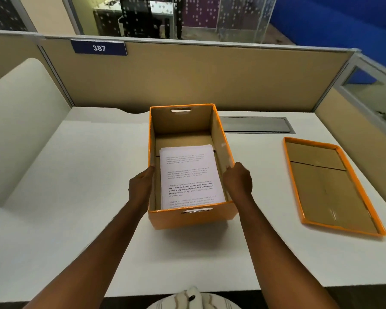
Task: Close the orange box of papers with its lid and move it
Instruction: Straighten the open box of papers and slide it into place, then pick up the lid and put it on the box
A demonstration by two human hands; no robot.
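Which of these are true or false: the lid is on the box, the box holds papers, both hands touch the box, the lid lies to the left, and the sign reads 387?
1. The lid is on the orange box. False: it lies apart on the desk, inside facing up.
2. The box holds printed papers. True.
3. The left hand and right hand each press a side wall of the box. True.
4. The lid lies left of the box. False: it lies to the right.
5. The blue sign reads 387. True.

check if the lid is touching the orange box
Apart. The head view shows the lid lying upturned on the desk, with bare desk between it and the orange box.
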